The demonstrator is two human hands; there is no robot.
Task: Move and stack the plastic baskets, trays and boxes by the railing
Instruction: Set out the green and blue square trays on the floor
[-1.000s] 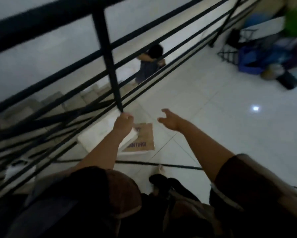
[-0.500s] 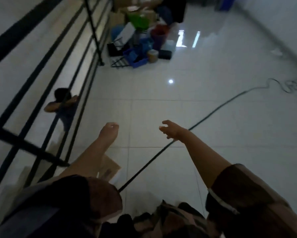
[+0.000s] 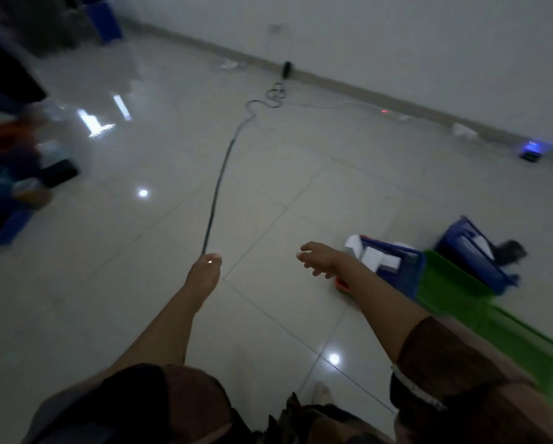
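Observation:
My left hand (image 3: 204, 274) hangs out in front of me over the tiled floor, fingers together and holding nothing. My right hand (image 3: 321, 259) is stretched forward with its fingers spread loose and empty. Just right of it on the floor sits a blue plastic basket (image 3: 393, 261) with white boxes inside. A green plastic tray (image 3: 480, 312) lies beside it, running toward the lower right corner. A second blue basket (image 3: 473, 251) stands tilted behind the green one. At the far left edge a blurred pile of blue and coloured plastic items (image 3: 3, 181) lies on the floor.
A dark cable (image 3: 219, 177) runs across the glossy floor tiles (image 3: 108, 283) from near my left hand up to a plug by the far wall (image 3: 429, 43). A small device with a blue light (image 3: 531, 150) sits by the skirting. A blue bin (image 3: 108, 20) stands at the top left.
The view has swung right, away from the railing and stairs. The pile of plastic items slid to the left edge, and the blue and green baskets came into sight at the right. Both hands stay empty.

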